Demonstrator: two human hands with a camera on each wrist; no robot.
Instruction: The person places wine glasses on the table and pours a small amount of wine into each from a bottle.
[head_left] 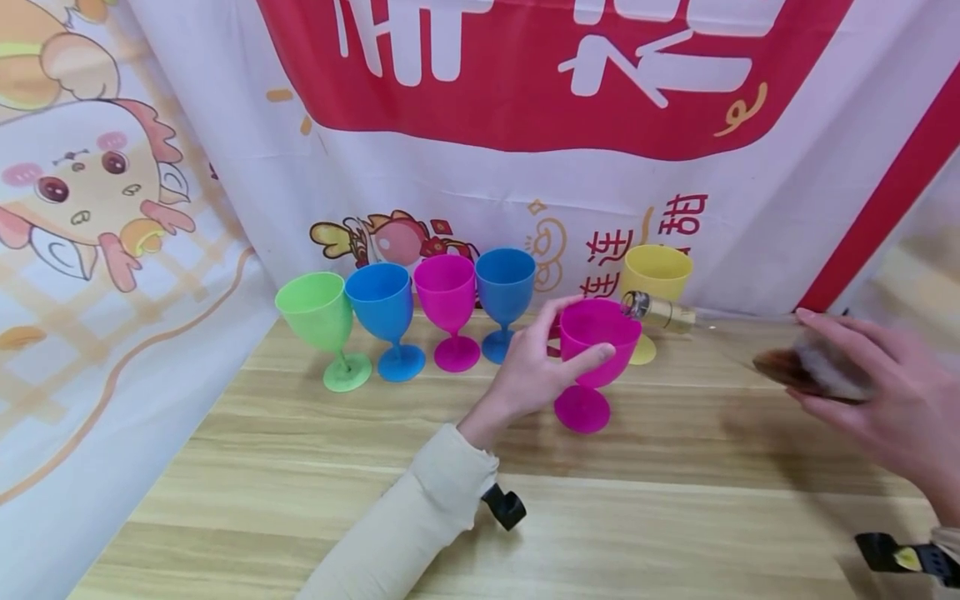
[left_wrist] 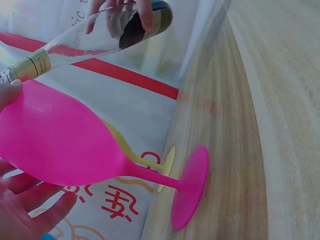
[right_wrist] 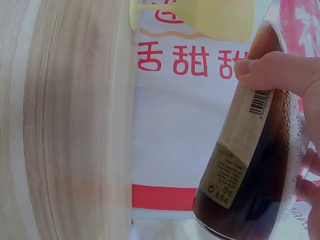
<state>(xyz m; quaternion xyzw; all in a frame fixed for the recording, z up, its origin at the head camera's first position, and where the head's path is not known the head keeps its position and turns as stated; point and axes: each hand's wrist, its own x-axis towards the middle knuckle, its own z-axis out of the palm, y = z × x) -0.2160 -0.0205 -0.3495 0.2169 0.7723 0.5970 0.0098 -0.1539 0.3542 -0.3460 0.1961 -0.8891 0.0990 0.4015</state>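
My left hand [head_left: 528,367] grips the bowl of a bright pink plastic goblet [head_left: 592,333], thumb on the near side and fingers round the far side. The goblet's round foot is at the wooden tabletop. In my right hand [head_left: 900,392] is a clear glass wine bottle [right_wrist: 240,165] with dark brown liquid and a paper label, held round its body. The bottle lies nearly level, its gold-banded neck pointing left and its mouth at the goblet's rim. Foamy bubbles line the liquid along one side in the right wrist view. The goblet's inside shows little of its contents.
A yellow goblet [head_left: 656,271] stands behind the bottle neck. Left of my left hand, a row holds a green goblet [head_left: 318,312], a blue goblet [head_left: 382,304], another pink goblet [head_left: 447,292] and a darker blue goblet [head_left: 506,287]. A printed cloth [head_left: 450,183] hangs behind the wooden table [head_left: 300,467].
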